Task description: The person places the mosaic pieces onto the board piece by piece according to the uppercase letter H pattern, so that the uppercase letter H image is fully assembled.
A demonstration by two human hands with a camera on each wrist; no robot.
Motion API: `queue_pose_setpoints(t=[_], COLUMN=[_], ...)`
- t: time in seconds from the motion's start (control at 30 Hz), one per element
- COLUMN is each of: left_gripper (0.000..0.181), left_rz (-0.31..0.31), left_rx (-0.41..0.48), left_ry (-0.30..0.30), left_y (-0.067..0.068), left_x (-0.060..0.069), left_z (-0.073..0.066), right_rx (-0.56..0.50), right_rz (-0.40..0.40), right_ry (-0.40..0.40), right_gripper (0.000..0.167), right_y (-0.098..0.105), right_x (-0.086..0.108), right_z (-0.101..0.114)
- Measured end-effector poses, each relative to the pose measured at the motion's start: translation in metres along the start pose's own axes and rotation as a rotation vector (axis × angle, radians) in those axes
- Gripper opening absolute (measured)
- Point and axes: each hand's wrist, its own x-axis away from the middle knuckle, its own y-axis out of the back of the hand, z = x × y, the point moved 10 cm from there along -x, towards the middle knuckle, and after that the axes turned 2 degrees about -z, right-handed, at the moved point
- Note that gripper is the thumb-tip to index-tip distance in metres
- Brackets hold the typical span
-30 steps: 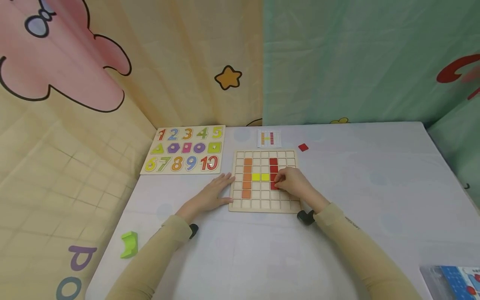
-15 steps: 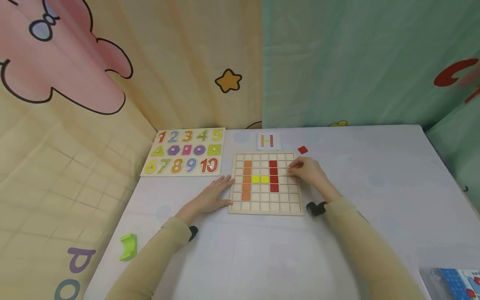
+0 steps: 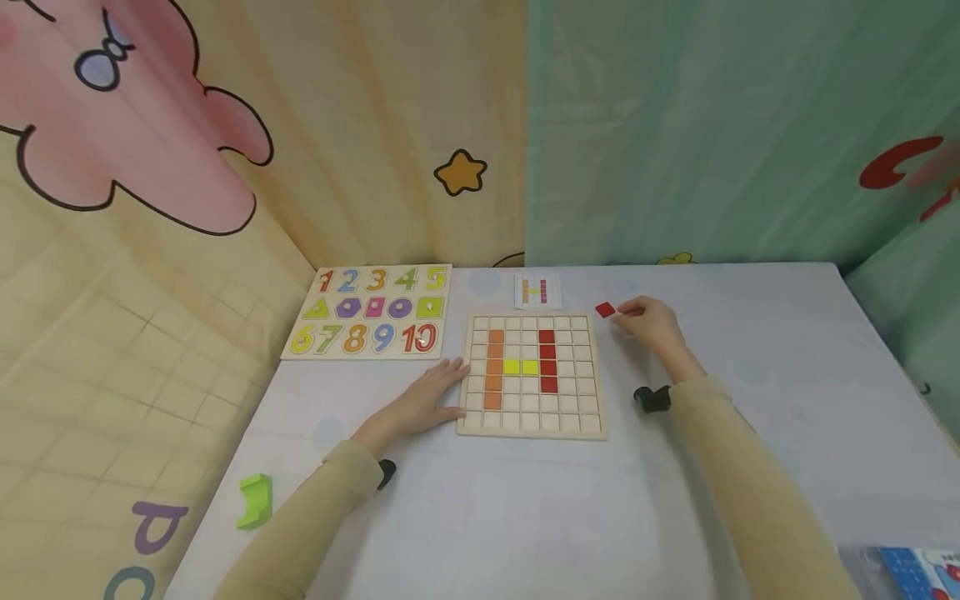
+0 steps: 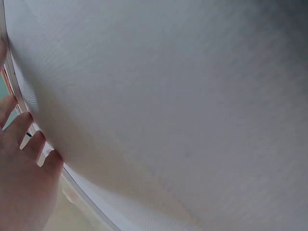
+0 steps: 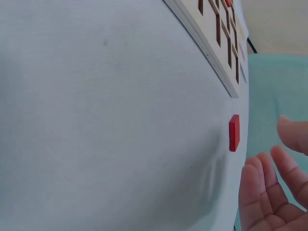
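A wooden grid board (image 3: 531, 434) lies on the table. In its cells are a column of orange tiles (image 3: 494, 369), two yellow tiles (image 3: 521, 367) and a column of red tiles (image 3: 548, 361). My left hand (image 3: 422, 402) rests against the board's left edge with its fingers spread; the left wrist view shows the fingertips along that edge. A loose red tile (image 3: 605, 310) lies beyond the board's upper right corner. Just right of it is my right hand (image 3: 654, 327). In the right wrist view, thumb and fingers are apart beside the red tile (image 5: 234, 133), holding nothing.
Behind the board lies a small pattern card (image 3: 537, 292). A number and shape puzzle board (image 3: 366, 312) sits at the back left. A green curved block (image 3: 256, 502) lies at the left, and a blue-printed package (image 3: 918, 572) at the front right. Curtains hang behind the table.
My right hand has left the red column and moved right and away from me, to the loose red tile. The left hand stays at the board's edge. The camera view has shifted slightly.
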Motion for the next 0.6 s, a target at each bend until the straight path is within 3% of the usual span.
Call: queue_pose_setpoints(t=[0.43,0.6], left_gripper=[0.079,0.078], left_rz=[-0.009,-0.013], left_rx=[-0.014,-0.011], left_ry=[-0.006,-0.024], left_y=[-0.001,0.0], left_x=[0.0,0.0], left_z=[0.0,0.0], right_rx=[-0.131,-0.024], right_rz=[-0.066,-0.071], right_ry=[-0.053,0.014], right_gripper=[0.047,0.047], right_y=[-0.004,-0.012], right_x=[-0.021,-0.026], right_z=[-0.002,0.004])
